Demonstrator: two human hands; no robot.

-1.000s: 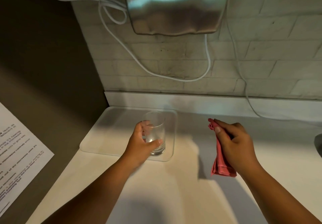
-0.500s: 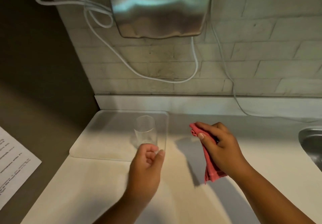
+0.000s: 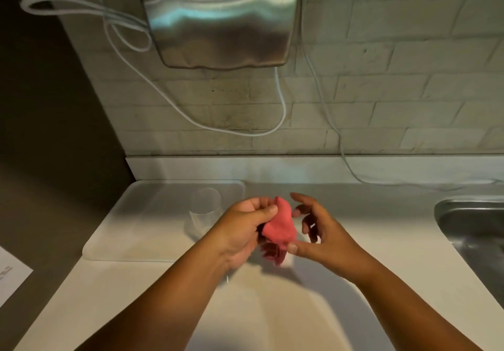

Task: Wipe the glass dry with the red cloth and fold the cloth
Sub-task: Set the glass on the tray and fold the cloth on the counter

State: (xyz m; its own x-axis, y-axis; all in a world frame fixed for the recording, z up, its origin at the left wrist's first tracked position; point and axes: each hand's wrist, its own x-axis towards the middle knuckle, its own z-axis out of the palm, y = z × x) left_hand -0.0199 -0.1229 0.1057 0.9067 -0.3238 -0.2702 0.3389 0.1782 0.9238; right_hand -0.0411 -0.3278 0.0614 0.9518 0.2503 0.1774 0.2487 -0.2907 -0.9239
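A clear drinking glass (image 3: 204, 211) stands upright on a translucent white tray (image 3: 141, 214) at the back left of the counter. The red cloth (image 3: 278, 225) is bunched up in the air between my two hands, just right of the glass. My left hand (image 3: 242, 230) pinches the cloth's upper left part with thumb and fingers. My right hand (image 3: 319, 230) holds the cloth's lower right edge with its thumb, the other fingers spread apart. Neither hand touches the glass.
A steel hand dryer (image 3: 221, 18) hangs on the brick wall above, with white cables (image 3: 191, 121) looping below it. A steel sink (image 3: 474, 236) lies at the right edge. A printed sheet (image 3: 11, 277) hangs at the far left. The white counter (image 3: 152, 290) runs toward me.
My left hand let go of the glass, left it on the tray, and moved right to take hold of the cloth. My right hand brought the cloth toward the middle.
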